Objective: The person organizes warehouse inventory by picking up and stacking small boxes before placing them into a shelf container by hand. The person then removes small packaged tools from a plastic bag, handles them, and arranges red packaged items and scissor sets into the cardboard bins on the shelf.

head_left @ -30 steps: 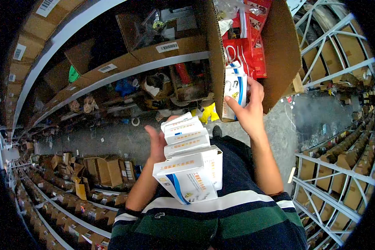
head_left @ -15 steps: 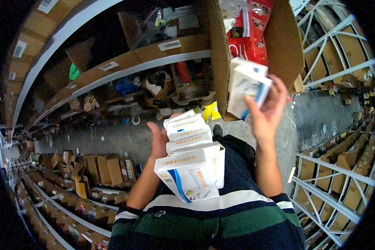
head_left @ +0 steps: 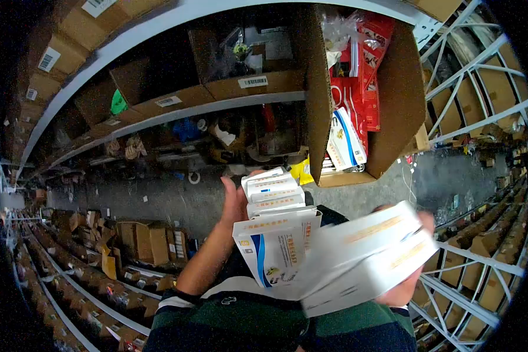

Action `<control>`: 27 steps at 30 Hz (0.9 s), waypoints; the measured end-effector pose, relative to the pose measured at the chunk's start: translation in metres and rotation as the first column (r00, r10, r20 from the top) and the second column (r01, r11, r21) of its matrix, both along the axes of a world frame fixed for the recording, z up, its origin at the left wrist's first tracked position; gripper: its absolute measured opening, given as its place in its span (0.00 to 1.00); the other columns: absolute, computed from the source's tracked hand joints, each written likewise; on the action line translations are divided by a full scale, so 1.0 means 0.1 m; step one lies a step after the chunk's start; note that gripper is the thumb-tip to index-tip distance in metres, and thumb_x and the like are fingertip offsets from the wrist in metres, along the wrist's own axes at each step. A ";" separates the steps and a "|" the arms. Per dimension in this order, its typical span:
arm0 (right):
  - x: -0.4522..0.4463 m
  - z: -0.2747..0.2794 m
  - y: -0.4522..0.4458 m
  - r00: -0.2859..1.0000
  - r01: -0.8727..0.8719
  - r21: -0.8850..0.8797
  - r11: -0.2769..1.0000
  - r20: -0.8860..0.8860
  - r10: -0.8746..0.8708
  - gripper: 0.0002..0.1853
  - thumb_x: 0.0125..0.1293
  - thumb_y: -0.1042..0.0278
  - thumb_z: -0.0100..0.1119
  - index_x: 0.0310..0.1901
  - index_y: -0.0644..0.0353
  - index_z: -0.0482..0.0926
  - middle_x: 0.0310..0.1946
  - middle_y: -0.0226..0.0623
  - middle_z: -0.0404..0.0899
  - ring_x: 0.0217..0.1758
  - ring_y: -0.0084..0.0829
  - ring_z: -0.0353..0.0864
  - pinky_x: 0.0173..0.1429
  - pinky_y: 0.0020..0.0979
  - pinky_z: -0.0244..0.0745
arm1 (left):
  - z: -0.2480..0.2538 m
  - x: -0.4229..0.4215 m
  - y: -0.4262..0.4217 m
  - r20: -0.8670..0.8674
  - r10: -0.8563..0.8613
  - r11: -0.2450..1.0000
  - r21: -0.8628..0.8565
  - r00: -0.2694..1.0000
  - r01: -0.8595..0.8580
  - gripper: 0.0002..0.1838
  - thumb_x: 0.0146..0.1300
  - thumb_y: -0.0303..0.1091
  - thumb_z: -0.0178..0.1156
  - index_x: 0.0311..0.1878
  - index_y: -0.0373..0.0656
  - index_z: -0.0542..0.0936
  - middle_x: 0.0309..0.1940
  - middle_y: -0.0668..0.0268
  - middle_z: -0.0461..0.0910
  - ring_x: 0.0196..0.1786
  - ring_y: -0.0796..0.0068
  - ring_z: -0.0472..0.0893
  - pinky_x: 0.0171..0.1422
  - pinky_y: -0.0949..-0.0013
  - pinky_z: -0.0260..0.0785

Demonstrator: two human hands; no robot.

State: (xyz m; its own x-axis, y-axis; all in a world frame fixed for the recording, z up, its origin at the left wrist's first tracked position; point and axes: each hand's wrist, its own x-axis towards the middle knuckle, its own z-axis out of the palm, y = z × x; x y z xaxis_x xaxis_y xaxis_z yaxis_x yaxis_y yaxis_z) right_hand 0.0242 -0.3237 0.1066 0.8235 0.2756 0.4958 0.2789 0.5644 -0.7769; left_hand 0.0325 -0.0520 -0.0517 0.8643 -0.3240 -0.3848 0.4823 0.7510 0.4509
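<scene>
My left hand (head_left: 233, 202) supports a row of several white cartons (head_left: 278, 249) with blue stripes and orange print, held against my front. Its thumb sticks up; the other fingers are mostly hidden behind the cartons. At the right, my right hand (head_left: 410, 284) grips what look like two more white cartons (head_left: 364, 258), smeared by motion, close beside the row. Another white carton (head_left: 347, 141) with a blue stripe lies in a tall open cardboard box (head_left: 399, 141), on top of red packages (head_left: 366, 73).
Shelving with labelled cardboard bins (head_left: 252, 82) runs along the far side. A yellow packet (head_left: 302, 170) shows beside the open box. Metal racks (head_left: 481, 264) stand at the right, and more bins (head_left: 94, 293) line the lower left.
A white carton from my right hand now lies in the cardboard box. My right hand has come down toward me and grips other white cartons. The left hand still holds its row.
</scene>
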 end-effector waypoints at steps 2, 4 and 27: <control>-0.05 0.06 0.22 0.997 -0.007 -0.132 0.991 0.074 0.017 0.46 0.42 0.72 0.76 0.61 0.65 0.57 0.54 0.58 0.69 0.60 0.47 0.71 0.61 0.44 0.69 | -0.01 0.00 0.00 0.005 -0.005 1.000 -0.004 1.000 0.005 0.56 0.49 0.84 0.35 0.71 0.50 0.62 0.66 0.44 0.65 0.67 0.39 0.67 0.67 0.40 0.63; -0.17 0.14 0.44 1.000 -0.016 -0.125 0.992 -0.012 0.015 0.37 0.52 0.77 0.71 0.62 0.67 0.62 0.58 0.58 0.66 0.61 0.47 0.67 0.62 0.43 0.65 | -0.01 0.01 -0.03 0.037 0.047 0.998 -0.034 0.998 -0.046 0.53 0.50 0.84 0.38 0.68 0.51 0.66 0.64 0.44 0.68 0.65 0.40 0.69 0.65 0.41 0.66; 0.82 -0.34 0.02 0.714 0.693 -0.658 0.294 0.572 -0.403 0.21 0.56 0.71 0.65 0.50 0.70 0.74 0.46 0.51 0.76 0.51 0.47 0.77 0.56 0.41 0.72 | 0.08 0.04 -0.06 -0.033 0.117 0.993 -0.019 0.993 -0.118 0.58 0.48 0.84 0.38 0.68 0.42 0.65 0.64 0.39 0.66 0.64 0.35 0.68 0.61 0.37 0.69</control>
